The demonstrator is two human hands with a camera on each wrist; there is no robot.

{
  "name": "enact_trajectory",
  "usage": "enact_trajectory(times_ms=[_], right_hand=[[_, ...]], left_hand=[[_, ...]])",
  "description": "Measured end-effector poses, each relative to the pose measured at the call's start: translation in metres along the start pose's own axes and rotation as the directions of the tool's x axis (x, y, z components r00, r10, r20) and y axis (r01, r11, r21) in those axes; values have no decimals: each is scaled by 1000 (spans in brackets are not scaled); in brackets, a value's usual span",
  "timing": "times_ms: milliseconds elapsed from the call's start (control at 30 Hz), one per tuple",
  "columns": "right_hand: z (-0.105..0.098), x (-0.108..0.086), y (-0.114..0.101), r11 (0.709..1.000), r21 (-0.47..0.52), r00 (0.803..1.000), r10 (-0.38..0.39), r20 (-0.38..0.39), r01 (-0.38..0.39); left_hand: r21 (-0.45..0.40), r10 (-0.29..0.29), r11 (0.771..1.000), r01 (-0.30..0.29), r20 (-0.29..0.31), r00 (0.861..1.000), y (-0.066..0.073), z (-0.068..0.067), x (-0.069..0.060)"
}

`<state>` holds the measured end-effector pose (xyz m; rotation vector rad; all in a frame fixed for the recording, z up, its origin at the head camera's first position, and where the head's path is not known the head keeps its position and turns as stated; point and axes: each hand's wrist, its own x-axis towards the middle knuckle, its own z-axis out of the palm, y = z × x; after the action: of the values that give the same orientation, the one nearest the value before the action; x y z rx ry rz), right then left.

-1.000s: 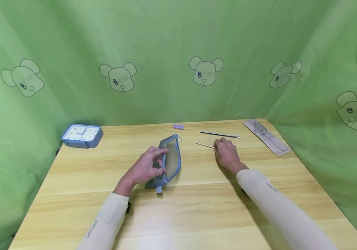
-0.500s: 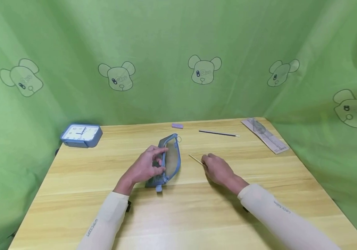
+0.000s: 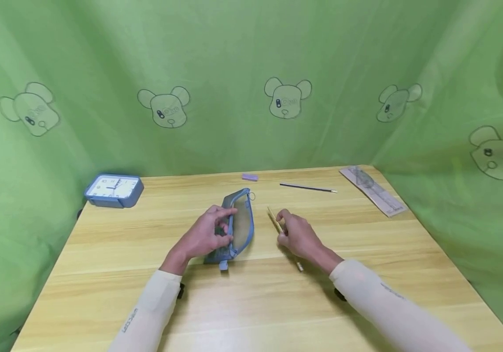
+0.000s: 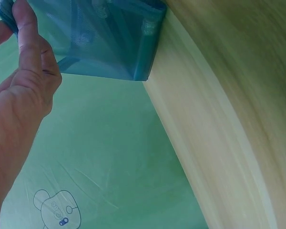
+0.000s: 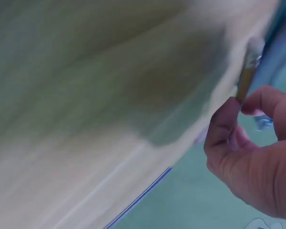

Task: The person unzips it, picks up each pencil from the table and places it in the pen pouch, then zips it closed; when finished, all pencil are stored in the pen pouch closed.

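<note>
A blue mesh zip pencil case (image 3: 243, 225) stands with its mouth gaping on the table. My left hand (image 3: 205, 232) grips its near rim between thumb and fingers. Through the mesh in the left wrist view, several slim items show dimly inside the pencil case (image 4: 109, 43). Just right of the case, my right hand (image 3: 302, 238) pinches a yellow pencil (image 3: 274, 219) at about its middle. The pencil slants, its eraser end toward me in the head view. In the right wrist view that eraser end of the pencil (image 5: 248, 71) sticks up past the thumb and fingers.
A dark striped pencil (image 3: 308, 187) lies farther back on the wooden table (image 3: 251, 313). Behind the case is a purple eraser (image 3: 249, 177). A blue clock (image 3: 115, 191) sits back left, and a packet of clear rulers (image 3: 377, 193) back right. Green curtains (image 3: 225, 142) enclose the table.
My right hand has brought the yellow pencil from farther back toward me and left, nearer the case, and turned it to a steeper slant. The left hand stays on the case.
</note>
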<state>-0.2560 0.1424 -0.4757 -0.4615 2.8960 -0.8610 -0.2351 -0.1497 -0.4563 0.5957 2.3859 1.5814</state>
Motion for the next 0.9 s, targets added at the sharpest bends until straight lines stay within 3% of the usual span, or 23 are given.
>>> enact_trajectory(times_ms=[167, 367, 633, 800, 900], right_hand=[[-12, 2, -28, 980, 198, 1000, 10, -7, -8], [-13, 2, -58, 913, 399, 994, 49, 100, -85], [7, 19, -76, 881, 433, 978, 129, 164, -189], [15, 36, -78, 849, 461, 966, 229, 118, -257], [21, 44, -78, 849, 452, 960, 266, 83, -274]], left_hand=[[29, 5, 1000, -5, -3, 1000, 0, 0, 0], [33, 7, 999, -7, -9, 1000, 1, 1, 0], [43, 12, 999, -12, -5, 1000, 1, 3, -1], [44, 24, 999, -23, -3, 1000, 4, 7, 1], [43, 30, 999, -30, -5, 1000, 4, 9, 2]])
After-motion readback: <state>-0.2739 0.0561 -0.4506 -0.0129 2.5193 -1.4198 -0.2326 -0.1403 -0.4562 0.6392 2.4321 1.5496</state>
